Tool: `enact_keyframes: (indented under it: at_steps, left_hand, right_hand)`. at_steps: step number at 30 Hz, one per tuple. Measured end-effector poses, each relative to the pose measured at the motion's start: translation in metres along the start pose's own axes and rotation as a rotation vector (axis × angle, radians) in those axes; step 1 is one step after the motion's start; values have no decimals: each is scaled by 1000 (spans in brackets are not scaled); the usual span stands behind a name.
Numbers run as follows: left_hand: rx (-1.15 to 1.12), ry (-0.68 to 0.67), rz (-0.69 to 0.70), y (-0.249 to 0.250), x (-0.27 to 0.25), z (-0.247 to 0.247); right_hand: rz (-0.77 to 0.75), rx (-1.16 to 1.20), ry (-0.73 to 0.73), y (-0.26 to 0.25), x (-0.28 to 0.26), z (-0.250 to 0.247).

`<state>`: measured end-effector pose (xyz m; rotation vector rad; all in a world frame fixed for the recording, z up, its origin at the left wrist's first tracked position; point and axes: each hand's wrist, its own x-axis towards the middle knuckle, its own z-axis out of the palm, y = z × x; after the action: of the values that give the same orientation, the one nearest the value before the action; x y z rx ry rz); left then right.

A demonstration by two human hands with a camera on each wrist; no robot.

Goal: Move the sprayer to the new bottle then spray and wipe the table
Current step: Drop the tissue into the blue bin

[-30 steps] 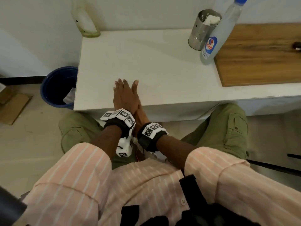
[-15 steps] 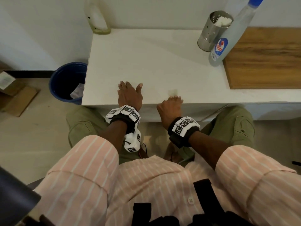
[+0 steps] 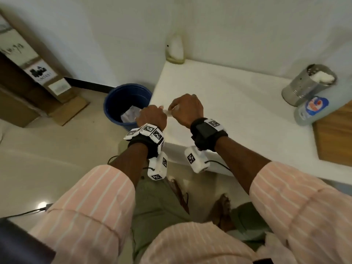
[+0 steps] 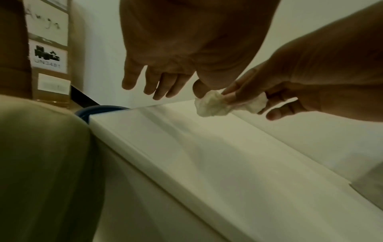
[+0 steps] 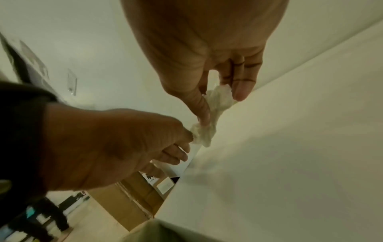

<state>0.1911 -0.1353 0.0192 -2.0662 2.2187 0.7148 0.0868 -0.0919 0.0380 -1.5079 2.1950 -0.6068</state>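
- Both hands have lifted off the bench (image 3: pixel 238 103) and met near its left edge
- right hand (image 3: pixel 187 109) pinches a crumpled tissue (image 4: pixel 213 104)
- left hand (image 3: pixel 152 117) touches it, thumb closing, fingers loose

bin (image 3: pixel 114 103) left of table (image 3: pixel 238 115), bottle (image 3: pixel 312 109) right

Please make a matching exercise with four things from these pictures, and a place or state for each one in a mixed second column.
Things:
1. crumpled tissue
2. blue bin
3. steel cup
4. left hand

Places or states:
a. on the floor beside the table's end
b. on the table near the wooden board
c. pinched by the right hand
d. over the table's edge, beside the tissue

Pairs: 1-c, 2-a, 3-b, 4-d
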Motion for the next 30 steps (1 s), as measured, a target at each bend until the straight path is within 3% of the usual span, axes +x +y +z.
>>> enact_keyframes:
  at_steps: [5, 12, 16, 19, 22, 26, 30]
  left_hand:
    - [-39, -95, -69, -31, 46, -6]
    - [-58, -168, -151, -27, 86, -24]
    - [0, -136, -124, -21, 95, -19]
    - [-2, -149, -112, -17, 96, -21]
    - [-34, -164, -119, -12, 94, -28]
    - [-32, -202, -127, -18, 91, -27]
    - [-62, -214, -134, -25, 96, -27]
  right_hand:
    - [-27, 112, -61, -36, 75, 28]
    - [-112, 6, -194, -68, 154, 54]
    - [-82, 51, 14, -48, 164, 52]
    - [52, 179, 304, -21, 166, 43]
    - [114, 88, 572, -9, 174, 23]
    - [110, 17, 716, -15, 196, 15]
    - [190, 55, 727, -33, 224, 9]
